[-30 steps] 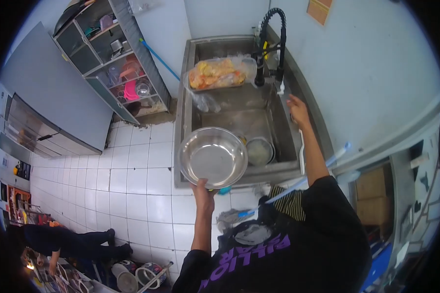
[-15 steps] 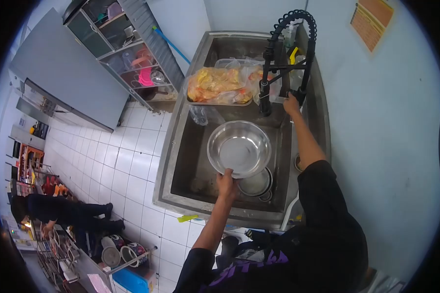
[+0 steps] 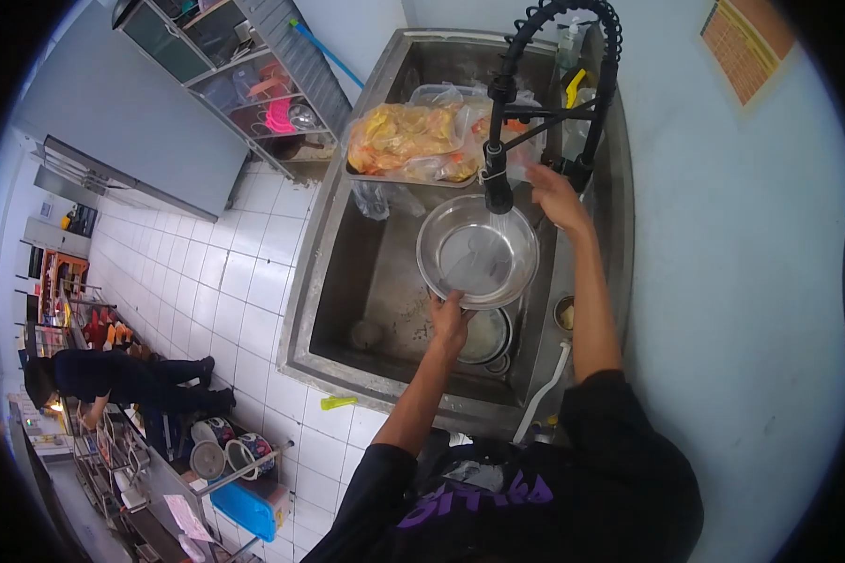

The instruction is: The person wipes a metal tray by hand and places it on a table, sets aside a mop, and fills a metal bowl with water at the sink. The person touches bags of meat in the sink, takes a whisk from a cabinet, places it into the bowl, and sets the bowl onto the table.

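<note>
A shiny stainless steel bowl (image 3: pixel 479 267) is held over the sink (image 3: pixel 366 281), its near rim gripped by my left hand (image 3: pixel 449 319). Above its far side hangs the spray head (image 3: pixel 499 192) of a black spring faucet (image 3: pixel 613 70), and a thin stream of water seems to fall into the bowl. Just right of the spray head is my right hand (image 3: pixel 559 199), fingers partly stretched out, with nothing visible in it. Below the bowl, a round metal pan (image 3: pixel 486 338) lies on the sink floor, partly hidden.
Bags of yellow-orange food (image 3: pixel 408 136) fill a tray across the sink's far part. A small metal cup (image 3: pixel 565 312) and a white hose (image 3: pixel 545 389) are on the right ledge. At left, another person (image 3: pixel 127 380) stands by a rack; buckets (image 3: pixel 211 450) stand nearby.
The bowl has moved away from me and right, under the spray head, where water now seems to run. My right hand has come off the faucet's base, slightly left.
</note>
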The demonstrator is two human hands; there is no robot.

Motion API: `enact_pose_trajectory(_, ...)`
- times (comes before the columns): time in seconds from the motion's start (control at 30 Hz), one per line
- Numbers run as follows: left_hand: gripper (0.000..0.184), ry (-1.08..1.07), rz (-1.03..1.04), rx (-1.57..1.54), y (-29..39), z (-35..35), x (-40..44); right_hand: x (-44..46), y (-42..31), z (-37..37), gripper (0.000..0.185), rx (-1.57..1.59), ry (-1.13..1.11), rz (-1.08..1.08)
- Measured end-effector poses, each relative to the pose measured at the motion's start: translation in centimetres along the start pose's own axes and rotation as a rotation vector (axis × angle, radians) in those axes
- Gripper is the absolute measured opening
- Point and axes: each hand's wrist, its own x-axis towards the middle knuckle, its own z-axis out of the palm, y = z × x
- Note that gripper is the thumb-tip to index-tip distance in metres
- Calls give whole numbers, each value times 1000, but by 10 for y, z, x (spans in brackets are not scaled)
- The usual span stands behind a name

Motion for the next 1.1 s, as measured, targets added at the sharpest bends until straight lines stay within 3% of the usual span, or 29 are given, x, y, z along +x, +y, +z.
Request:
enact_pose_trajectory(0.07, 46, 10, -28, -6, -2, -1, -4, -24, -26, 14, 56, 177, -66, -68)
enact_pose_trajectory(0.13, 50, -12, -38, -13, -5, -3, -4, -38, -50, 23, 66, -17, -38, -157)
enact_pose_trajectory(0.27, 51, -6, -35, -8, -5, -3, -14, -47, -90, 30, 69, -81, 63, -80)
enact_pose_trajectory(0.33, 49, -9, -30, -65, -8, -6, -17, -32, -76, 39, 63, -41, 135, -313)
enact_pose_trajectory(0.53, 44, 37, -20, -23, -12, -16, -21, -37, -98, 42, 57, -124, 147, -109)
enact_pose_trajectory(0.67, 42, 36, -7, -39, -14, -22, -21, -31, -87, 48, 51, -184, 193, -252)
enact_pose_trajectory(0.73, 42, 60, -2, 1, -13, -22, -23, -31, -92, 51, 42, -178, 201, -157)
enact_pose_trajectory(1.1, 47, -8, 5, -73, -30, -16, 1, -29, -87, 52, 45, -312, 206, -157)
